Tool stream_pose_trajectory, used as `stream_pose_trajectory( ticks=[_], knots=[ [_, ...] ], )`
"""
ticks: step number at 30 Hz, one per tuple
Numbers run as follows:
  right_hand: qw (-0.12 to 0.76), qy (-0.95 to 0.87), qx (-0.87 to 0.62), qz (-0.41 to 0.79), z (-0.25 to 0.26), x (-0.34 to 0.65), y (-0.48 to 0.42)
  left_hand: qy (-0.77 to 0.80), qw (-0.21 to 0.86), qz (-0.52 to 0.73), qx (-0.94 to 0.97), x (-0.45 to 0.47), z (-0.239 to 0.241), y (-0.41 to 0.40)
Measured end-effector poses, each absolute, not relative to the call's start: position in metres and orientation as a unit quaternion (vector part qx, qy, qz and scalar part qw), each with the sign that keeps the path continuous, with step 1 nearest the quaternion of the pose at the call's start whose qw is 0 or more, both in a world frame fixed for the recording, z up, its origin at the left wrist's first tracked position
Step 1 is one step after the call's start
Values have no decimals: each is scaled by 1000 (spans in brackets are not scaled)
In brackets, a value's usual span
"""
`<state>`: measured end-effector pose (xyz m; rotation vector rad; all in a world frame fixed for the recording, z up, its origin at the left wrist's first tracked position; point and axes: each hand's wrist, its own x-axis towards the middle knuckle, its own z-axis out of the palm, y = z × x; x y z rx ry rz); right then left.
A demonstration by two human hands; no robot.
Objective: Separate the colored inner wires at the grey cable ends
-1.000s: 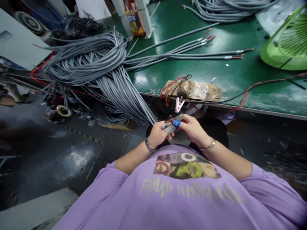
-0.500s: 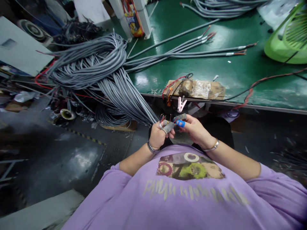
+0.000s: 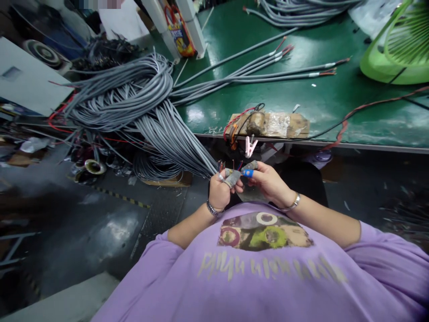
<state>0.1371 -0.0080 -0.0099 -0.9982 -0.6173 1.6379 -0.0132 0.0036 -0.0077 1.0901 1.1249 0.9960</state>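
Note:
My left hand (image 3: pixel 220 190) is closed around the end of a grey cable (image 3: pixel 187 154) from the big bundle, with thin coloured wire tips (image 3: pixel 225 164) sticking up above the fist. Grey tape wraps its fingers. My right hand (image 3: pixel 266 181), with a blue wrap on one finger and grey tape on another, is pinched at those wire tips just right of my left hand. Both hands are held close to my chest, below the edge of the green table (image 3: pixel 301 100).
A large coil of grey cables (image 3: pixel 124 96) hangs off the table's left end. Several stripped cables (image 3: pixel 254 74) lie across the table. A taped wooden block (image 3: pixel 271 125) with wires and a pink clip (image 3: pixel 250 146) sits at the table edge. A green fan (image 3: pixel 397 49) is far right.
The hands have shifted slightly left and stayed together. The wire tips now stand up more clearly above my left fist.

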Motion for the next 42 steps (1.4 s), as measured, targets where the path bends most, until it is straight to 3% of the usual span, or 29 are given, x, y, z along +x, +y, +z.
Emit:
stream_pose_trajectory(
  ticks=[11, 22, 32, 36, 42],
  knots=[
    [508, -282, -405, 706, -12, 153, -3, 495, 597, 391, 494, -11, -3, 4],
    [547, -257, -426, 673, -15, 135, -7, 487, 576, 432, 495, -10, -10, 1],
    [535, -167, -375, 738, -27, 168, 10, 481, 635, 418, 436, -13, 8, 7],
    [516, -229, -348, 748, -21, 169, 28, 456, 671, 367, 454, -13, 16, 13],
    [636, -319, -415, 567, -18, 156, 42, 451, 698, 326, 450, -7, 25, 22]
  ],
)
